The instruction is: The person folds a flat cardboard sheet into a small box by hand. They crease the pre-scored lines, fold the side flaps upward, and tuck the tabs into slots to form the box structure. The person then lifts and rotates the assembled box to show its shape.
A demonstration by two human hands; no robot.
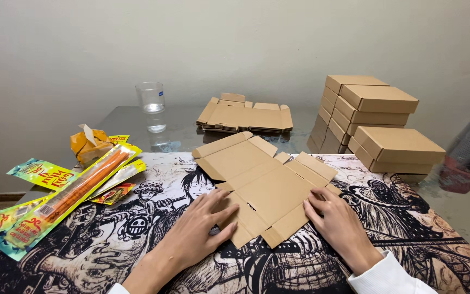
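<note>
A flat, unfolded cardboard box blank [265, 188] lies on a black-and-white printed mat [398, 218], slanted so that its far flaps point to the upper left and its near flaps to the person. It is plain brown, die-cut, with creased panels and small side tabs, one far flap lifted slightly. The left hand [199, 228] lies palm down with fingers spread wide, its fingertips pressing the blank's near-left flap. The right hand [338, 220] also lies palm down, fingers loosely apart, resting on the blank's right edge; a white sleeve [387, 277] covers the wrist. Neither hand grips anything. Beyond the mat, on the glass table [463, 212], one pile of flat blanks [246, 115] sits in the middle, and folded boxes [373, 117] stand stacked at the right, about nine that can be made out, though the rear ones are partly hidden. One clear glass [152, 100] stands near the wall. To the left lie snack packets [55, 198], roughly six, overlapping, so the exact number cannot be told, and one crumpled orange wrapper [89, 144].
</note>
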